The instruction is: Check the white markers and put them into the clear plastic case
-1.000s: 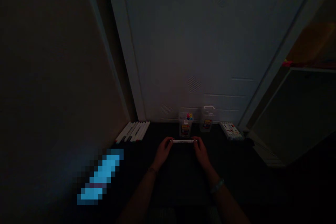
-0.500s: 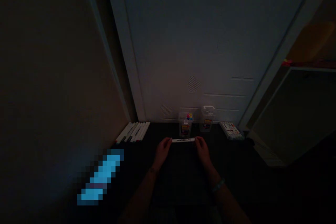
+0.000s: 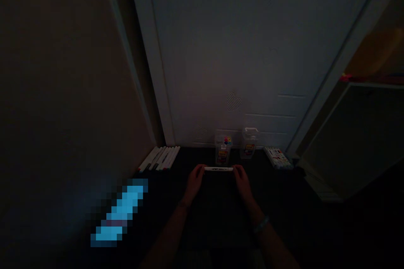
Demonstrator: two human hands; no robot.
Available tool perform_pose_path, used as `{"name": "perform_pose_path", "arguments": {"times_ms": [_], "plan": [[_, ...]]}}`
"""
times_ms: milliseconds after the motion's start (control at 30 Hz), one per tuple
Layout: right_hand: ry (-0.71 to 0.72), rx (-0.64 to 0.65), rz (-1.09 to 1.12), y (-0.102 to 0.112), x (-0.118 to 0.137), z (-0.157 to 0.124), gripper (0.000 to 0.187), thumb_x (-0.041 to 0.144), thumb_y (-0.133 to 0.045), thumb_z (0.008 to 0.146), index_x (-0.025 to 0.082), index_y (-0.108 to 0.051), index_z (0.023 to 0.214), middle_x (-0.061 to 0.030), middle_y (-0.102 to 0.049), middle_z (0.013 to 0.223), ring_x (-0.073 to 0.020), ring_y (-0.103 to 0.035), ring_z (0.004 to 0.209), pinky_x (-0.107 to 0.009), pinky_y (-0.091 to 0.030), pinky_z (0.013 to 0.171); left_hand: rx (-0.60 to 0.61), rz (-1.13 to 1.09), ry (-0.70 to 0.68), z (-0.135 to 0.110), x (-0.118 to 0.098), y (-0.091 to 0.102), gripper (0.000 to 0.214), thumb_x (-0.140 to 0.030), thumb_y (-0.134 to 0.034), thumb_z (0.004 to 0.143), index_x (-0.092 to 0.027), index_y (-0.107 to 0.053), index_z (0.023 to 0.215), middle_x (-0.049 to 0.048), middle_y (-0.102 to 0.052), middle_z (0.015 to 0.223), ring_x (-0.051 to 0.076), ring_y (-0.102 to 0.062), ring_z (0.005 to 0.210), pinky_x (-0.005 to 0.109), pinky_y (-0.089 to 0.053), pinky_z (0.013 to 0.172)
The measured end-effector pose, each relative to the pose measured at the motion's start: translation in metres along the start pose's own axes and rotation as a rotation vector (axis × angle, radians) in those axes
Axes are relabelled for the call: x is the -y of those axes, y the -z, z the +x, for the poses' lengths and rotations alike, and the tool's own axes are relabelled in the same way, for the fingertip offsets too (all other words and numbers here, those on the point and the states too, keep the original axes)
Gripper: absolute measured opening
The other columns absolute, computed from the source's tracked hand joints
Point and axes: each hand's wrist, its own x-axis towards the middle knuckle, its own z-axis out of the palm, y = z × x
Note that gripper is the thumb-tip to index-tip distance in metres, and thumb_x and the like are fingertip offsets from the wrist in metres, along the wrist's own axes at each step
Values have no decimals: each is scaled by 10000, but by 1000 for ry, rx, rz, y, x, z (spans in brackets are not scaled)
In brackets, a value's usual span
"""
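The scene is very dark. A white marker (image 3: 219, 169) is held level between my two hands, just above a dark floor. My left hand (image 3: 194, 181) pinches its left end and my right hand (image 3: 242, 181) pinches its right end. A wristband sits on my right wrist. Just beyond the marker stand two clear plastic marker tubs, one (image 3: 222, 149) with coloured caps showing and one (image 3: 250, 143) with a white lid.
A row of white markers (image 3: 160, 157) lies on the floor at the left by the wall. Another row of markers (image 3: 277, 157) lies at the right. A white door (image 3: 240, 50) stands behind. A dark cabinet (image 3: 353, 134) is at the right. A blurred blue patch (image 3: 118, 214) lies lower left.
Both hands keep hold of the marker; it has shifted very slightly to the left. Nothing else moved.
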Motion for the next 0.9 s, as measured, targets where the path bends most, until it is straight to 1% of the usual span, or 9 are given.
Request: {"name": "perform_pose_path", "arguments": {"times_ms": [100,200,333,500,667,900], "plan": [[-13,-17,-13,0,1,0,299,459,-439,807,222,-577,926,-11,-601,816,-164,-539,708,-258,-424,626,15,16,18,0,0,0,416,-497,-371,819,-181,-619,928,14,-597,739,157,-544,699,247,-419,658],[-10,-26,-7,0,1,0,301,456,-433,810,222,-582,927,-11,-602,817,-158,-535,688,-252,-418,610,12,29,29,0,-1,1,434,-517,-367,812,-178,-624,899,1,-563,680,146,-514,649,237,-401,623],[-10,-18,-18,1,0,0,309,456,-421,818,220,-581,940,-12,-599,810,-154,-527,670,-248,-413,599,22,13,22,0,-3,1,422,-508,-381,811,-173,-618,908,-1,-552,680,140,-494,638,231,-386,606],[6,-25,-30,1,-3,0,308,454,-423,820,216,-576,942,-12,-591,823,-159,-526,716,-247,-414,627,30,-12,27,-1,-2,2,406,-498,-405,804,-171,-616,918,-1,-564,696,138,-493,639,229,-383,601],[-9,-31,-18,0,-4,2,309,456,-422,815,219,-582,931,-8,-589,790,-154,-515,673,-241,-406,600,32,-39,44,0,2,1,399,-490,-408,804,-167,-615,917,8,-578,720,139,-499,647,225,-382,598],[7,-29,-5,1,0,1,315,456,-434,807,207,-586,926,-13,-599,791,-156,-528,680,-253,-414,618,19,-18,58,0,1,0,411,-514,-410,792,-172,-619,880,-3,-555,677,137,-490,631,225,-378,596]]}}
